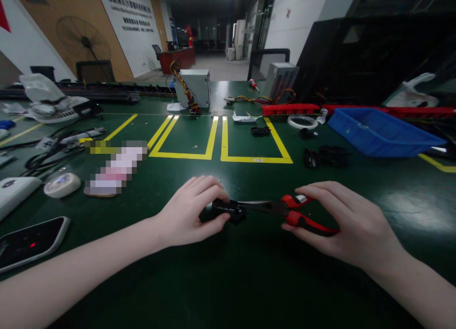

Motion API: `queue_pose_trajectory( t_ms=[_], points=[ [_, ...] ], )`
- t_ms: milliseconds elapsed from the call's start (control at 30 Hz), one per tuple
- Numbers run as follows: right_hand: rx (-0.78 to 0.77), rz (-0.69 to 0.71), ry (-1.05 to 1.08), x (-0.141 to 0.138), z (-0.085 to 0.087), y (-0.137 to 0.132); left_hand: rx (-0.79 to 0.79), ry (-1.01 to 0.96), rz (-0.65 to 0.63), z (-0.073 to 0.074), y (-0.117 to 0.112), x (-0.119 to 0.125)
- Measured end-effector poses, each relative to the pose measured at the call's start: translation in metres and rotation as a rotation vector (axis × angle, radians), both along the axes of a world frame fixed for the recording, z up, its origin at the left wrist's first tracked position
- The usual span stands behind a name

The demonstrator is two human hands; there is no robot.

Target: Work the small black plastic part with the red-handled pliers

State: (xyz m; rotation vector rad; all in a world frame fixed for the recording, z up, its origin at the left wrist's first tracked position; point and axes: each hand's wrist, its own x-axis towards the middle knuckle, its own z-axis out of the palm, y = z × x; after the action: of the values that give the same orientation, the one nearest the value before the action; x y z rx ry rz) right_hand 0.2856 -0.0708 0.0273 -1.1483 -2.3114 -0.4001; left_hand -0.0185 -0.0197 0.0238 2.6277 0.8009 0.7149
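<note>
My left hand [190, 210] is closed on a small black plastic part [228, 210] and presses it against the green table [228, 281]. My right hand [344, 222] grips the red handles of a pair of pliers [285, 210]. The dark jaws of the pliers reach left and meet the black part. Both hands rest low on the table, close to the near edge.
A phone [30, 241] and a white round disc [62, 184] lie at the left. A blue bin [379, 132] stands at the right with black parts [326, 155] beside it. Yellow tape boxes [221, 155] mark the middle. Two grey metal power-supply boxes [194, 87] with wires stand farther back.
</note>
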Motion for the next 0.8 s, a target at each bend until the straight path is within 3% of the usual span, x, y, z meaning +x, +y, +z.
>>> queue_pose_trajectory(
  t_ms=[300,800],
  points=[
    [-0.029,-0.062,0.028,0.0,-0.009,0.0,-0.164,0.078,-0.045,-0.009,0.008,-0.001],
    [-0.03,0.001,-0.021,0.001,-0.016,0.002,-0.124,0.108,-0.129,-0.012,0.008,-0.004]
  ],
)
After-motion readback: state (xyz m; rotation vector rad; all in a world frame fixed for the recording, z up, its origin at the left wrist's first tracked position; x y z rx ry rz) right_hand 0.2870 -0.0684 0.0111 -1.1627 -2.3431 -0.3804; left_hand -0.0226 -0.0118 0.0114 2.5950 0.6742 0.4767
